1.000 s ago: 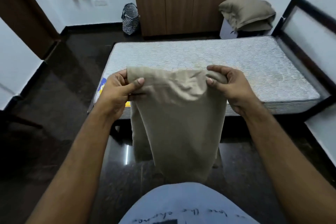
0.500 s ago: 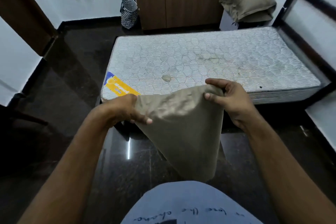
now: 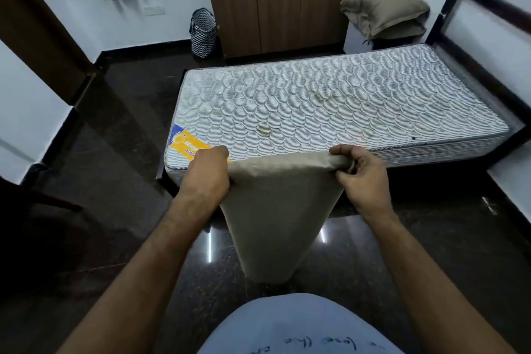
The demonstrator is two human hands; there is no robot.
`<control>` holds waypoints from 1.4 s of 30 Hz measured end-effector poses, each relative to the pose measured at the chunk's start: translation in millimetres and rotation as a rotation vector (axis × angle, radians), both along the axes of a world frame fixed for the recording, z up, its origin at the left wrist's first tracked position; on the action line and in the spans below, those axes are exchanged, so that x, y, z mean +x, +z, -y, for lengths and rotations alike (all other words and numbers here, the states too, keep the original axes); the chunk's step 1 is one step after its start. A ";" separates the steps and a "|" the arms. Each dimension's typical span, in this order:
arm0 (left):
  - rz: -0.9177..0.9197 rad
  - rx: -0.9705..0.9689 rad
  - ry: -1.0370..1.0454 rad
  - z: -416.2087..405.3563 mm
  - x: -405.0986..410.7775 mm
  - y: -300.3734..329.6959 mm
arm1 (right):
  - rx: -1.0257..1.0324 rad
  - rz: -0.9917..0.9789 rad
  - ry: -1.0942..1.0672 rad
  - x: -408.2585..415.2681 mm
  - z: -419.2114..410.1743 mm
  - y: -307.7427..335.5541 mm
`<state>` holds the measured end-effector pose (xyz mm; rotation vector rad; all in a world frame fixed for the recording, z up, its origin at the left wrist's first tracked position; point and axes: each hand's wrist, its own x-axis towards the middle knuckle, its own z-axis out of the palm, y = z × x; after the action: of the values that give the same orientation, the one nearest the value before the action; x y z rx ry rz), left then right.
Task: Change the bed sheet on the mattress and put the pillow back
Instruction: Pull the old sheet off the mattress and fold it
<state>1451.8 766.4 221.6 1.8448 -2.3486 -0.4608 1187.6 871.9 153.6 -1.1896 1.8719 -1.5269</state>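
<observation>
At the near edge of the bare white quilted mattress [image 3: 330, 103], your left hand [image 3: 208, 174] and right hand [image 3: 360, 174] each grip a top corner of the folded beige cotton bed sheet [image 3: 275, 218], hands apart, likely to shake it open. Beige pillow [image 3: 383, 13] waits beyond the bed, parked aside.

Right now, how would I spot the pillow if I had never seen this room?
Find the bare mattress, then look past its far right corner, by the wooden wardrobe. The pillow sits there on a low stand: puffy and khaki, the only soft lump off the bed.
</observation>
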 end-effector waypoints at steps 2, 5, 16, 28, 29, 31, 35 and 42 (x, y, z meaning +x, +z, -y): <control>-0.063 -0.029 0.018 -0.2 0.8 1.4 | 0.006 -0.056 -0.034 0.6 0.3 2.2; -0.163 -0.123 0.035 -3.1 -0.6 1.4 | 0.000 -0.201 -0.065 -2.8 4.0 5.1; -0.149 -0.482 -0.013 23.8 -10.8 2.4 | -0.014 -0.613 0.059 -44.1 38.8 29.0; -0.826 -0.069 -0.081 77.6 -55.0 26.8 | 0.165 -0.707 0.359 -136.6 100.9 87.2; -0.812 -0.096 -0.068 84.2 -60.6 27.1 | 0.162 -0.726 0.355 -140.1 109.5 89.7; -0.797 -0.106 -0.038 97.5 -72.1 27.2 | 0.154 -0.715 0.340 -146.9 127.9 90.6; -0.720 -0.097 -0.057 132.3 -95.8 30.0 | 0.166 -0.719 0.256 -161.4 171.1 83.7; -0.749 -0.097 -0.131 246.3 -134.6 39.3 | 0.192 -0.741 0.185 -191.3 268.6 100.5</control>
<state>1317.2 520.1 260.9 1.1790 -1.9191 -0.8538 996.3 603.3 254.1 -1.9397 2.1890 -0.8270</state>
